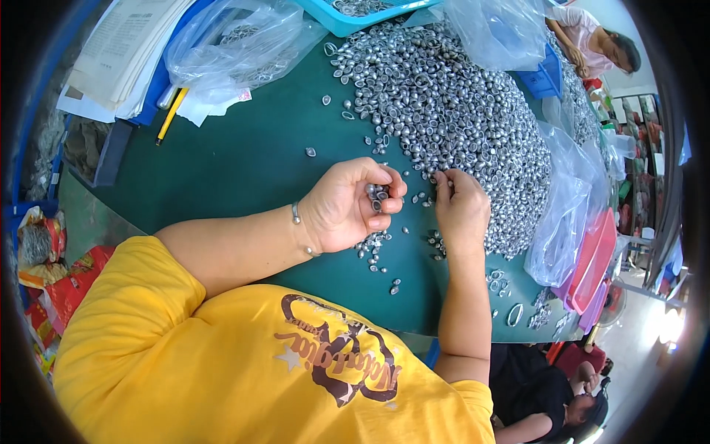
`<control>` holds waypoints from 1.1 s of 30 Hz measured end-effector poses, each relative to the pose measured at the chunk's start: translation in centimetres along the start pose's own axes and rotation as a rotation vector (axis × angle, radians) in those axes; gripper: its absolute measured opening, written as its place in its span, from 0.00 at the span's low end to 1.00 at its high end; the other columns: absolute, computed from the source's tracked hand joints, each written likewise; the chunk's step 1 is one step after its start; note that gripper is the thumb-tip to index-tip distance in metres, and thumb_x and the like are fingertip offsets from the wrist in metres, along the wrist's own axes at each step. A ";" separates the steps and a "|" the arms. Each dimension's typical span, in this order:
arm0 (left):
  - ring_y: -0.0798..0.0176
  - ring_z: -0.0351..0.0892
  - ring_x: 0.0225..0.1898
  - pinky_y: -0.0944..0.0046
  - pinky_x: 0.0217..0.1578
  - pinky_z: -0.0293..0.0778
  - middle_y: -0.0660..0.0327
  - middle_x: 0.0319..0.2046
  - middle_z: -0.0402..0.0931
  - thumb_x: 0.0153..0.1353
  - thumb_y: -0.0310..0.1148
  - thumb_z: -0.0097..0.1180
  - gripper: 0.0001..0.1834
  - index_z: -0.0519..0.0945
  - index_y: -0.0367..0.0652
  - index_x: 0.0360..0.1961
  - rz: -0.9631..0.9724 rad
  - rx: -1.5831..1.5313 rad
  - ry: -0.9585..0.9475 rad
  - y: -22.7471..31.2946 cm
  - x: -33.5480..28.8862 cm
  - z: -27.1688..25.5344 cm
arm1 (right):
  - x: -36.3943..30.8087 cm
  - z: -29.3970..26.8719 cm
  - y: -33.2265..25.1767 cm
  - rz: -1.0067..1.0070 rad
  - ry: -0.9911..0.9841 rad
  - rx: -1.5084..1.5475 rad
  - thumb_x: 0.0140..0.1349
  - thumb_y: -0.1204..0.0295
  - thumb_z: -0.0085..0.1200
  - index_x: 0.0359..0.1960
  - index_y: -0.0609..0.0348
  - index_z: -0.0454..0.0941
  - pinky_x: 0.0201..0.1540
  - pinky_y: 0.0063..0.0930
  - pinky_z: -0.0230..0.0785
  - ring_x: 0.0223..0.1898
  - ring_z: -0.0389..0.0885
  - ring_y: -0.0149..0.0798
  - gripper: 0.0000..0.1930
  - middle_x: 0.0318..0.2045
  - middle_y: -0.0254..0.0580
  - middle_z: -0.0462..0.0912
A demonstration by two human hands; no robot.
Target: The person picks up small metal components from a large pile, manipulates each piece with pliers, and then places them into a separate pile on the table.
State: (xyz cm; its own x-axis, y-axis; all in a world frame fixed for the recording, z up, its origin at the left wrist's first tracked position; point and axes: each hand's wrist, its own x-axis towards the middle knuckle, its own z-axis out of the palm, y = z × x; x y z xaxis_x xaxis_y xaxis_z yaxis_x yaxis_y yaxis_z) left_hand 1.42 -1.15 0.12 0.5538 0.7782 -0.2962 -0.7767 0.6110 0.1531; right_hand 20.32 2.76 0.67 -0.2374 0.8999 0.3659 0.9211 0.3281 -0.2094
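- The little silver metal caps (pixel 378 195) sit in the curled left hand (pixel 344 207). The fingers bend around them like a cup, likely so none roll away.
- The left hand is closed loosely on those few caps. It rests low over the green table (pixel 244 163).
- The right hand (pixel 460 209) lies palm down at the edge of the big pile of caps (pixel 458 118). Its fingertips (pixel 444 180) touch the loose caps there, as if picking one out. I cannot tell if it is pinching one; the fingers hide that.
- A few stray caps (pixel 373 248) lie just under the left hand, where some seem to have dropped or been put down.
- The big pile is spread flat and wide, so each cap is easy to see and reach.
- Clear plastic bags (pixel 229 41) lie at the far side and the right side of the table.
- A yellow pencil (pixel 171 115) and stacked papers (pixel 126 52) are well away at the far left.
- A blue tray (pixel 347 22) sits beyond the pile.
- Another person (pixel 599 44) works at the far end.
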 end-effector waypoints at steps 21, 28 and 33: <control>0.70 0.75 0.28 0.77 0.25 0.70 0.61 0.29 0.75 0.54 0.28 0.57 0.09 0.75 0.36 0.35 0.012 0.368 0.088 -1.1 0.0 0.1 | -3.0 -3.6 -1.2 0.483 -0.354 0.955 0.58 0.76 0.50 0.33 0.63 0.77 0.27 0.16 0.64 0.24 0.72 0.23 0.05 0.23 0.32 0.77; 0.69 0.74 0.31 0.74 0.30 0.71 0.57 0.33 0.75 0.55 0.26 0.50 0.08 0.74 0.36 0.36 0.065 0.285 0.111 -0.7 -0.1 -0.1 | -1.7 -1.2 0.0 0.094 -0.123 0.135 0.51 0.76 0.54 0.28 0.62 0.78 0.29 0.30 0.69 0.25 0.78 0.44 0.04 0.24 0.47 0.79; 0.71 0.70 0.25 0.72 0.27 0.69 0.63 0.25 0.73 0.54 0.29 0.53 0.08 0.76 0.36 0.33 0.188 0.698 0.160 -0.2 0.9 0.1 | -2.0 -0.8 0.8 0.152 -0.054 0.252 0.50 0.75 0.54 0.27 0.59 0.79 0.29 0.32 0.69 0.25 0.77 0.46 0.03 0.23 0.44 0.78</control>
State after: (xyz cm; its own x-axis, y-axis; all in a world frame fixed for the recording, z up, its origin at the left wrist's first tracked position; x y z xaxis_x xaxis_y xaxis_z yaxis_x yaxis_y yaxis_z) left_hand 2.09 -0.60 -0.06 0.3381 0.8807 -0.3317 -0.4532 0.4613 0.7628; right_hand 21.79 0.99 0.50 -0.1245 0.9559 0.2659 0.8433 0.2431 -0.4793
